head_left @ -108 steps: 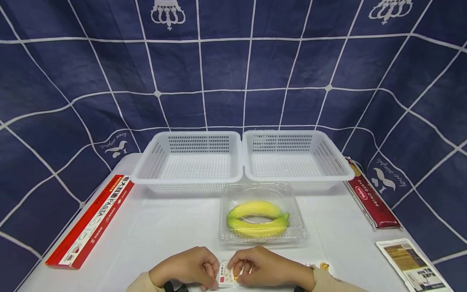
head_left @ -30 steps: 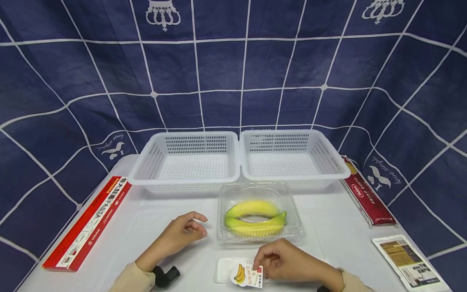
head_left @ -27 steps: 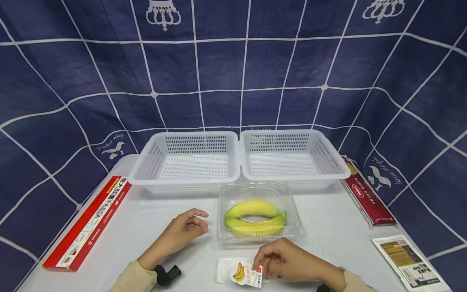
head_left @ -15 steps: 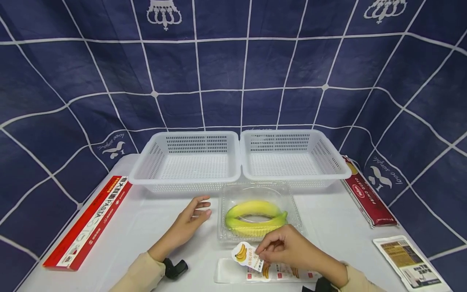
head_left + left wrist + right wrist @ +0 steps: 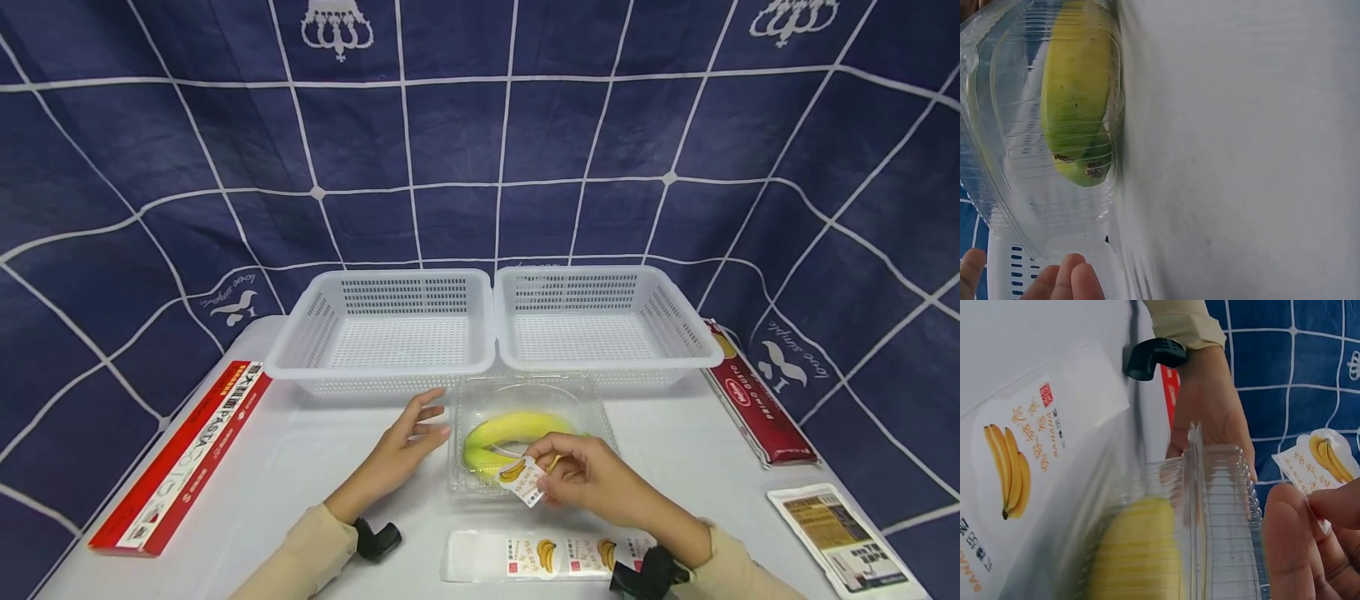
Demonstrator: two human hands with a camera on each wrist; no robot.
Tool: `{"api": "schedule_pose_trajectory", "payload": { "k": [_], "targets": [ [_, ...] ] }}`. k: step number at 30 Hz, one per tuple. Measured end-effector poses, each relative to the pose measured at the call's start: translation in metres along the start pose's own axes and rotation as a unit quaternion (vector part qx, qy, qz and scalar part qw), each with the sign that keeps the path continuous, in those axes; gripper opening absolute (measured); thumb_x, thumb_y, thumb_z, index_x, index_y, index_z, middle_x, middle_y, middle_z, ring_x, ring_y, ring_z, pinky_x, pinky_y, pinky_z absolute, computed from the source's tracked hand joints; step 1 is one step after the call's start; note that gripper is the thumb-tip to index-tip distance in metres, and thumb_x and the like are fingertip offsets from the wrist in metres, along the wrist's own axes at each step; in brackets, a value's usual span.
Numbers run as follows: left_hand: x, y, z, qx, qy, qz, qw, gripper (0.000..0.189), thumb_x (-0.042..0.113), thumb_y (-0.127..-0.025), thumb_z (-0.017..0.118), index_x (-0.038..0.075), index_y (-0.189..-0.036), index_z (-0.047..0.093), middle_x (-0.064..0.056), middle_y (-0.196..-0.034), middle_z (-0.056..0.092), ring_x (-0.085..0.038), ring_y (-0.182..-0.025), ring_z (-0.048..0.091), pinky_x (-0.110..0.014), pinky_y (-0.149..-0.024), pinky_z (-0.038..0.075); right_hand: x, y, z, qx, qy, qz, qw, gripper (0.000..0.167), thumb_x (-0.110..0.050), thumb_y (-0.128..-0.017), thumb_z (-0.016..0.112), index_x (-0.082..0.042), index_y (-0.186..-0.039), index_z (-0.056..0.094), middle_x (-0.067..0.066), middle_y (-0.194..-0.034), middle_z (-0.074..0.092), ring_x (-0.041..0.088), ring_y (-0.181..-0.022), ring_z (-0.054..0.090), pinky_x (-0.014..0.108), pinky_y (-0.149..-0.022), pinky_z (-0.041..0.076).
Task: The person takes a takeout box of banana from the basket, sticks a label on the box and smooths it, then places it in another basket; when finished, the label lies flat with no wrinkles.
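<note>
Between thumb and fingertips my right hand [image 5: 592,479] pinches a white sticker [image 5: 522,480] printed with bananas. In the head view the sticker overlaps the front of a clear plastic clamshell box [image 5: 592,400]. Inside that box lie yellow-green bananas [image 5: 517,427], partly covered by the hand. My left hand [image 5: 397,458] is at the box's left side, its fingers loosely extended and holding nothing. The left wrist view shows its fingertips near the corner of the box. A backing strip [image 5: 476,557] with further banana stickers [image 5: 1007,465] lies on the table in front of the box.
Two white perforated baskets [image 5: 405,371] [image 5: 607,364] stand side by side behind the box. A red pasta box [image 5: 187,450] lies at the left, a red packet [image 5: 761,404] and a white-and-brown pouch [image 5: 840,537] at the right. A blue checked cloth [image 5: 480,133] hangs behind.
The right hand has peeled a sticker off the strip and lifted it up and forward over the box front. The left hand has left the strip and moved forward to the box's left side.
</note>
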State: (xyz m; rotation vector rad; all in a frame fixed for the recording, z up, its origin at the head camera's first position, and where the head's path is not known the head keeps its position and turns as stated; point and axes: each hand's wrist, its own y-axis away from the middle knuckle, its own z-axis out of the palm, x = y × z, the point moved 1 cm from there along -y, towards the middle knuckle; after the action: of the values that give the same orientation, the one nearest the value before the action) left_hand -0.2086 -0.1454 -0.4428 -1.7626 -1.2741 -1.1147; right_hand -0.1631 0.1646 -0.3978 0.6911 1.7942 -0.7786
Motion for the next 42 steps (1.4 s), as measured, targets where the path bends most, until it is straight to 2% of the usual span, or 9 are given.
{"api": "schedule_pose_trajectory", "payload": {
  "k": [4,7,12,18,22,27,35,42],
  "targets": [
    [0.002,-0.005,0.001,-0.038,0.044,0.008,0.9983,0.079,0.023,-0.103,0.075,0.018,-0.169,0.032,-0.032,-0.165,0.038,-0.053,-0.143,0.049,-0.067,-0.111,0.047,-0.001,-0.002,-0.003,0.017,0.023,0.0,0.9996,0.009,0.006,-0.1,0.066,0.009,-0.109,0.069,0.014,-0.1,0.071,0.014,-0.078,0.072,0.039,-0.067,0.066],
    [0.003,-0.009,0.001,-0.069,0.069,0.014,0.9951,0.09,0.023,-0.099,0.08,0.02,-0.171,0.027,-0.035,-0.168,0.028,-0.06,-0.146,0.041,-0.07,-0.109,0.048,-0.002,-0.004,-0.005,0.031,0.027,0.012,0.9991,0.007,0.008,-0.099,0.064,0.004,-0.103,0.069,0.011,-0.098,0.07,0.015,-0.079,0.072,0.042,-0.067,0.066],
    [0.001,-0.014,0.001,-0.099,0.081,0.012,0.9916,0.098,0.025,-0.095,0.083,0.025,-0.173,0.023,-0.038,-0.17,0.02,-0.066,-0.147,0.035,-0.072,-0.104,0.05,-0.005,-0.009,-0.01,0.048,0.027,0.022,0.9982,0.003,0.003,-0.101,0.066,0.003,-0.1,0.068,0.01,-0.091,0.071,0.02,-0.076,0.075,0.048,-0.065,0.066],
    [0.0,-0.02,0.003,-0.125,0.11,0.001,0.9862,0.103,0.02,-0.093,0.084,0.027,-0.174,0.02,-0.039,-0.172,0.009,-0.072,-0.147,0.026,-0.066,-0.096,0.058,-0.007,-0.013,-0.016,0.076,0.037,0.014,0.9963,0.011,-0.002,-0.103,0.069,0.005,-0.095,0.07,0.007,-0.085,0.068,0.016,-0.072,0.07,0.044,-0.059,0.065],
    [0.002,-0.021,0.004,-0.133,0.128,-0.01,0.9828,0.105,0.017,-0.092,0.085,0.027,-0.174,0.019,-0.037,-0.173,0.005,-0.073,-0.149,0.021,-0.059,-0.089,0.062,-0.006,-0.015,-0.021,0.101,0.05,0.028,0.9932,0.01,-0.002,-0.101,0.072,0.006,-0.095,0.074,0.007,-0.079,0.068,0.012,-0.063,0.063,0.039,-0.053,0.061],
    [0.003,-0.023,0.005,-0.134,0.133,-0.021,0.9818,0.107,0.017,-0.09,0.087,0.024,-0.174,0.02,-0.034,-0.174,0.006,-0.071,-0.15,0.02,-0.054,-0.086,0.062,-0.006,-0.022,-0.028,0.125,0.041,0.056,0.9898,0.013,0.0,-0.1,0.073,0.013,-0.098,0.074,0.011,-0.074,0.068,0.009,-0.057,0.061,0.031,-0.053,0.058],
    [0.003,-0.023,0.004,-0.134,0.135,-0.024,0.9814,0.107,0.016,-0.089,0.087,0.025,-0.173,0.021,-0.034,-0.174,0.005,-0.069,-0.152,0.019,-0.048,-0.081,0.063,-0.003,-0.035,-0.036,0.146,0.02,0.084,0.9855,0.017,0.003,-0.098,0.073,0.019,-0.104,0.07,0.012,-0.078,0.074,0.012,-0.064,0.068,0.028,-0.057,0.06],
    [0.004,-0.023,0.005,-0.132,0.138,-0.026,0.9812,0.108,0.014,-0.089,0.087,0.022,-0.173,0.02,-0.032,-0.175,0.005,-0.067,-0.153,0.019,-0.048,-0.081,0.063,-0.001,-0.046,-0.038,0.146,-0.002,0.098,0.9845,0.025,0.007,-0.096,0.073,0.021,-0.115,0.064,0.009,-0.083,0.076,0.009,-0.066,0.066,0.023,-0.058,0.057]
  ]
}}
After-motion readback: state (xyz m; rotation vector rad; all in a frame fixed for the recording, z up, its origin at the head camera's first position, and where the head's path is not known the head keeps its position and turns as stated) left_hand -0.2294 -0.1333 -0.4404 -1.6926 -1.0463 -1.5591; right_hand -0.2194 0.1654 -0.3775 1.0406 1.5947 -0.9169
